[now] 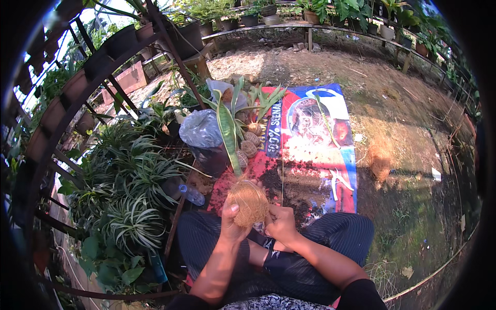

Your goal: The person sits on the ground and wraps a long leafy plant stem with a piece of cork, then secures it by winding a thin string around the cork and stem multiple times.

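My left hand [233, 221] holds a ball wrapped in brown coconut fibre [248, 202], with its fingers around the left side and behind. A tall variegated snake plant leaf [227, 133] rises from the top of the ball. At the ball's lower right, my right hand [279, 221] has its fingers closed, pinching what looks like a thin string [283, 174] that runs up across the printed banner. Several smaller wrapped balls with plants [248, 148] stand in a row beyond the held one. White-handled scissors or pliers [339, 183] lie on the banner to the right.
Dark soil [294, 180] is scattered over the printed banner [348, 170]. Behind lies a basket with tangled string [310, 116]. To the left are a bag-covered bucket [205, 135], a plastic bottle [192, 195] and spider plants [131, 221]. Loose fibre [381, 162] rests on the ground at right.
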Available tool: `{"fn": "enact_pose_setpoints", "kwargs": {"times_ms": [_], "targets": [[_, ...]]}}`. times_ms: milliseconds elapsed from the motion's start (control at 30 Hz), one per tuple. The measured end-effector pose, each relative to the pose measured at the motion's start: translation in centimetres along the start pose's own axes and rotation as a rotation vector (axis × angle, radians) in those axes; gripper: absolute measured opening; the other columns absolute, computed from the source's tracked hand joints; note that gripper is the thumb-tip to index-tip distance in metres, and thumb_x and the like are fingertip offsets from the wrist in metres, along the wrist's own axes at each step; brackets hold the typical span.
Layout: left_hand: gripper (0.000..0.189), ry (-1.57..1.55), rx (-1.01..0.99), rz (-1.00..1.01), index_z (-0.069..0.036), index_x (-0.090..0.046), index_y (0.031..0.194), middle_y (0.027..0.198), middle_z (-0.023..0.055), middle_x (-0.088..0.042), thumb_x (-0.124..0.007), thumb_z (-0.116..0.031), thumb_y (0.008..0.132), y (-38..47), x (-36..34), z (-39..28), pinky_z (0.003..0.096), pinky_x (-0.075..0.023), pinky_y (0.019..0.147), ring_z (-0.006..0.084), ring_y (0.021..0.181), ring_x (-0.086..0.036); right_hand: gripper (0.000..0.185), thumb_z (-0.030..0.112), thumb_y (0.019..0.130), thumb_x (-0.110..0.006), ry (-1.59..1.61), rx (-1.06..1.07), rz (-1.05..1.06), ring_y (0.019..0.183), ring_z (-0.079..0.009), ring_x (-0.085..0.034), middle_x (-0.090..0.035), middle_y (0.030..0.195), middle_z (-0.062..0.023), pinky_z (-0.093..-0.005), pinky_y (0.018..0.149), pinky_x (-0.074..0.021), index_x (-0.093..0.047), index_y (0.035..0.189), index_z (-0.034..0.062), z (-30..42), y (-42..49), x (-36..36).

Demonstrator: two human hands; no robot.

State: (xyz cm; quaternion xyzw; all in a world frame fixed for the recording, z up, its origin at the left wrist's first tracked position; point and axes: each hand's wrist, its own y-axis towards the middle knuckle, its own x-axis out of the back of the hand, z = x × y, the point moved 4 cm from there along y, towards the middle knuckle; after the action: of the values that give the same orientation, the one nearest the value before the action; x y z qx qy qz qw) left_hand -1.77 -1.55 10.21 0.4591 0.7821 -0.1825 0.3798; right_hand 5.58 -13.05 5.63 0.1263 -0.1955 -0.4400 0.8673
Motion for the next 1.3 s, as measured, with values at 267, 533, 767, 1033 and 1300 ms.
{"fn": "enact_pose_setpoints", "kwargs": {"times_ms": [267, 533, 767, 1033, 1300], "targets": [[0.09, 0.508, -0.113, -0.085, 0.001, -0.037, 0.156, 0.137, 0.0158, -0.059, -0.083, -0.018, 0.081, 0.6, 2.6, -0.7, 0.043, -0.0542, 0.107, 0.0269, 0.125, -0.063, 0.022, 0.023, 0.092, -0.078, -0.39, 0.571, 0.205, 0.056, -0.0227, -0.066, -0.062, 0.066, -0.0018, -0.039, 0.049, -0.0512, -0.067, 0.076, 0.0141, 3.5, -1.7, -0.5], [0.119, 0.695, -0.03, 0.115, -0.002, -0.034, 0.155, 0.139, 0.0137, -0.059, -0.105, -0.023, 0.062, -1.5, 4.6, 0.3, 0.0413, -0.0515, 0.111, 0.0248, 0.128, -0.061, 0.012, 0.027, 0.095, -0.074, -0.326, 0.549, 0.496, 0.065, -0.0216, -0.066, -0.058, 0.072, 0.0, -0.0383, 0.056, -0.0529, -0.07, 0.091, 0.0165, 5.7, 1.2, 5.3], [0.141, 0.51, 0.243, 0.431, 0.002, -0.03, 0.162, 0.154, 0.0141, -0.051, -0.11, -0.03, 0.05, -3.0, 2.9, 2.8, 0.0413, -0.041, 0.121, 0.0253, 0.142, -0.052, 0.033, 0.028, 0.092, -0.08, -0.083, 0.451, 0.402, 0.056, -0.0247, -0.057, -0.049, 0.066, -0.0062, -0.0386, 0.053, -0.0463, -0.062, 0.074, 0.0086, 5.5, 3.0, 8.2], [0.11, 1.146, 0.202, 0.46, 0.004, -0.039, 0.157, 0.146, 0.0157, -0.055, -0.101, -0.026, 0.072, -2.4, -2.0, 2.9, 0.0392, -0.0421, 0.118, 0.023, 0.137, -0.053, 0.047, 0.015, 0.088, -0.086, -0.113, 0.452, 0.241, 0.049, -0.0271, -0.048, -0.042, 0.059, -0.0091, -0.0419, 0.049, -0.0356, -0.048, 0.063, 0.0046, 4.5, 3.2, 8.0], [0.088, 0.673, 0.405, 0.284, 0.004, -0.046, 0.153, 0.141, 0.0134, -0.062, -0.093, -0.019, 0.083, -3.3, -2.5, 1.9, 0.0369, -0.049, 0.111, 0.02, 0.129, -0.061, 0.047, 0.021, 0.096, -0.081, -0.015, 0.106, 0.144, 0.055, -0.016, -0.038, -0.041, 0.061, -0.0045, -0.0345, 0.05, -0.0328, -0.047, 0.069, 0.0052, -0.3, 3.7, 9.6]]}}
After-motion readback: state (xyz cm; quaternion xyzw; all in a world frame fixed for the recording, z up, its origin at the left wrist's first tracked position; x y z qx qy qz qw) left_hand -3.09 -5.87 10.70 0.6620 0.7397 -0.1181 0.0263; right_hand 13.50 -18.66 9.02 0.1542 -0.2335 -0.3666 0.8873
